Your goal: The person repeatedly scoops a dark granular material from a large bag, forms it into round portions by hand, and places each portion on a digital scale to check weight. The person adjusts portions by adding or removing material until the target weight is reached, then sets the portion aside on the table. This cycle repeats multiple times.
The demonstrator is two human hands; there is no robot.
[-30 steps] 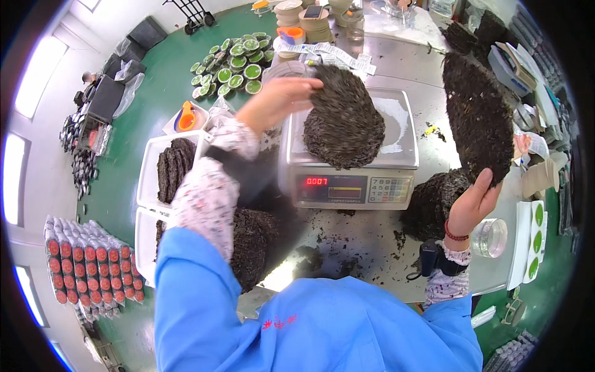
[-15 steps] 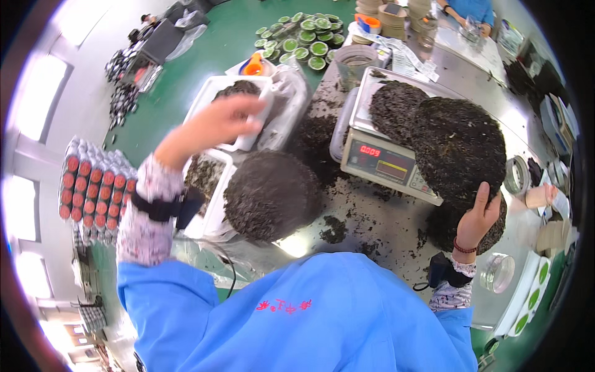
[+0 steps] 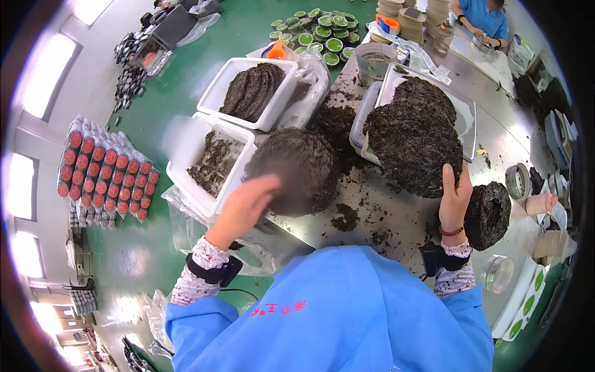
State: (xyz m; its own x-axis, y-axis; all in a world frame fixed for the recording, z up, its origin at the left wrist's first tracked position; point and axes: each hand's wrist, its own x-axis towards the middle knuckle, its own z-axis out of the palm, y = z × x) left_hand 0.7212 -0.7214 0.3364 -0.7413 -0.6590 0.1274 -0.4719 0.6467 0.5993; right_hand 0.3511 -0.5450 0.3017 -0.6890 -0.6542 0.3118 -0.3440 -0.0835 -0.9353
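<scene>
My right hand grips the near right edge of a dark, round dried seaweed cake, its thumb lying on top. That cake overlaps another dark cake on the white tray of a scale. The scale's display is hidden under the held cake. To the left, my left hand is at the near left edge of a round dark seaweed stack. Its fingertips and that part of the stack are smeared by motion. Beside my right wrist lies another dark, hollowed cake.
Two white tubs stand left: the far tub holds several cakes, the near one loose scraps. Crumbs litter the metal table. A clear ring lies right; a clear container stands behind the scale. A co-worker sits far right.
My left hand has come down from over the tubs to the stack's near edge. The cake in my right hand has shifted left and now covers the scale's display. The whole view has turned somewhat.
</scene>
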